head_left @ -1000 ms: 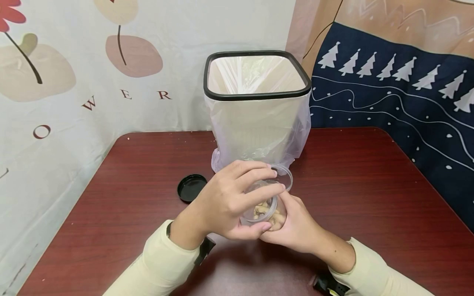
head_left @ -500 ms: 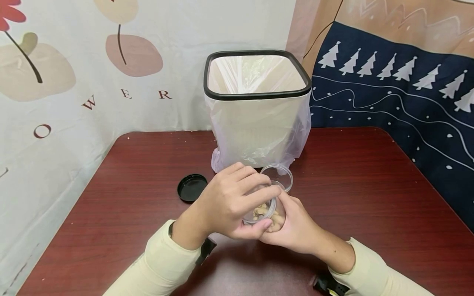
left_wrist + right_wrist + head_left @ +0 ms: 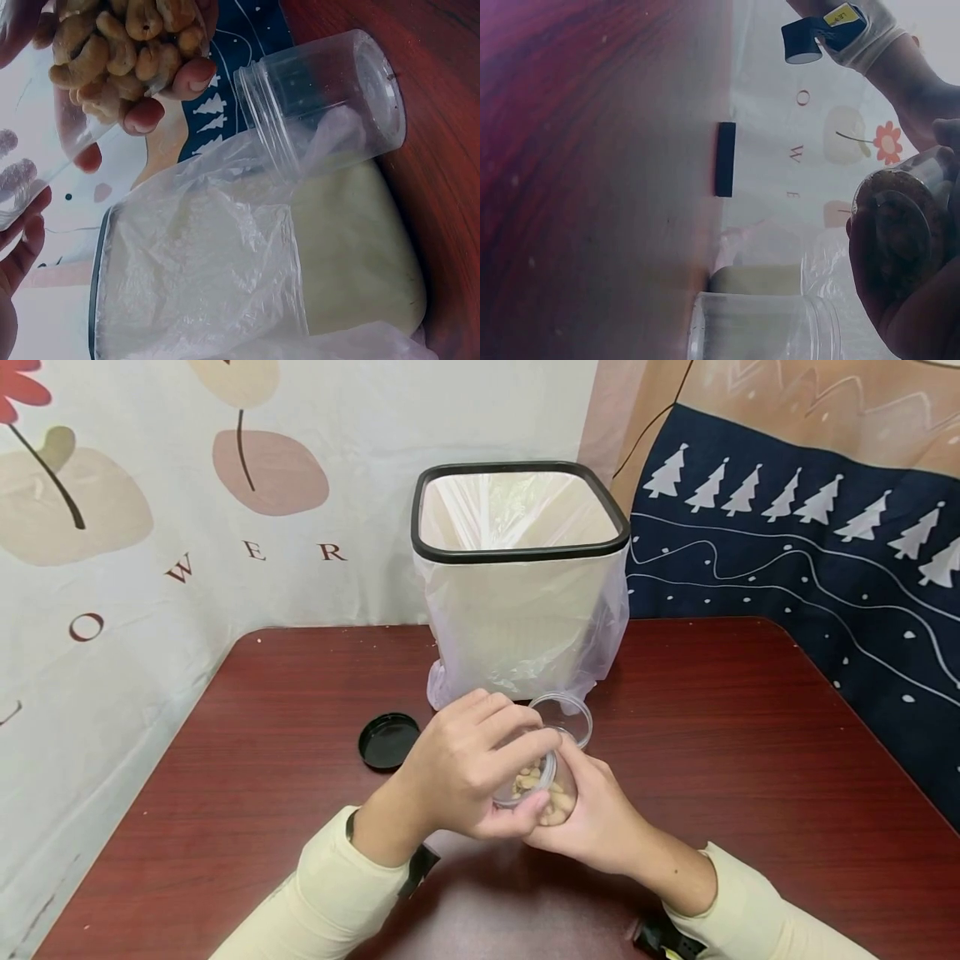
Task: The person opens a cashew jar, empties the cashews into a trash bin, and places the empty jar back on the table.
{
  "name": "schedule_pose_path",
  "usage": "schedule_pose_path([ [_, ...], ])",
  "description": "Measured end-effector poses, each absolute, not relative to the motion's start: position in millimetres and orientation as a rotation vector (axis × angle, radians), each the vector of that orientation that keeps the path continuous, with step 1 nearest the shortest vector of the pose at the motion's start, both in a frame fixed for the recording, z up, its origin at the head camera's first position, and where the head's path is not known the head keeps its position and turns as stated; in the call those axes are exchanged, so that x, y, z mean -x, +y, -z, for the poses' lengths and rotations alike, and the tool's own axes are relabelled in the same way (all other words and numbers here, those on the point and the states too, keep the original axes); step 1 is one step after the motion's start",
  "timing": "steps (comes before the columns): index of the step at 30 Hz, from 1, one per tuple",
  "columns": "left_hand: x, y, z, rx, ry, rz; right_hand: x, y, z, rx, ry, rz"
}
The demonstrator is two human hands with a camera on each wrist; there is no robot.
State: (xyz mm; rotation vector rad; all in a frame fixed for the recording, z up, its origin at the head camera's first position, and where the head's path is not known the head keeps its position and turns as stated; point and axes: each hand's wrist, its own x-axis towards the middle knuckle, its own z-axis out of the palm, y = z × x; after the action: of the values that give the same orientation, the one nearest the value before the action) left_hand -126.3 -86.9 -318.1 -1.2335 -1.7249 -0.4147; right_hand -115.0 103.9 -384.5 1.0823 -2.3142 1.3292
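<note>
A clear plastic jar of cashews (image 3: 127, 56) is held above the table, its mouth tipped toward the left. My right hand (image 3: 600, 806) grips its side and lower part, fingers wrapped around it. At the mouth is my left hand (image 3: 476, 768), thumb at the near side of the rim and fingers bent over the far side; they partly cover the opening. Just behind the hands, a second clear jar (image 3: 322, 105) stands upright without a lid, with no nuts showing inside. A round black lid (image 3: 390, 741) lies on the table to the left of the hands.
A square waste bin (image 3: 517, 618) with a black rim and thin plastic liner stands at the back of the dark red table (image 3: 750, 735). Behind it hang a pale printed cloth (image 3: 360, 585) and a navy cloth with white trees (image 3: 795, 552).
The left fingers have drawn in from a wider spread and bent closer around the jar's rim. More of the standing jar shows behind them. The right hand has barely moved.
</note>
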Motion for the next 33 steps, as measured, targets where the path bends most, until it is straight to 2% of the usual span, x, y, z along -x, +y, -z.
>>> schedule_pose_path([
  [33, 113.8, -66.0, 332.7, 0.645, -2.062, 0.544, 117.3, 102.0, 387.4, -0.823, -2.391, -1.227],
])
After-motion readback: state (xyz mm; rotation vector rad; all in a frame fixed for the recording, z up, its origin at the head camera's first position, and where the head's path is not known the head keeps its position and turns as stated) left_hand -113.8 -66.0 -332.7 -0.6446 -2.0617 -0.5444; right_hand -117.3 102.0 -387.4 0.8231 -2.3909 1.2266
